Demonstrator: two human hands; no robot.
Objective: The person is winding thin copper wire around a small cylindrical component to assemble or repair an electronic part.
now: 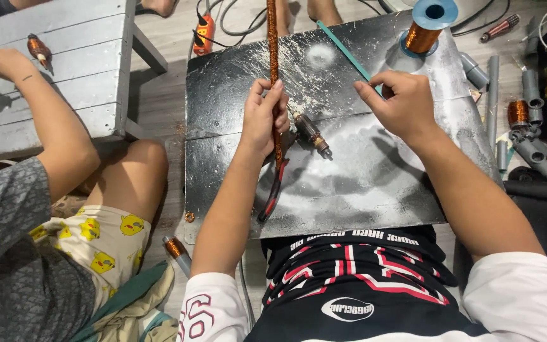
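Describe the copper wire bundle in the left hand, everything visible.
The copper wire bundle is a long, thin rope of shiny orange-brown strands. It runs near-vertically from the top edge of the frame down across the dark metal sheet. The left hand is closed around its lower part; below the hand it ends near the red-handled pliers.

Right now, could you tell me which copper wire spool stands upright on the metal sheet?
The spool with the blue flange, at the sheet's far right corner; the others lie off it.
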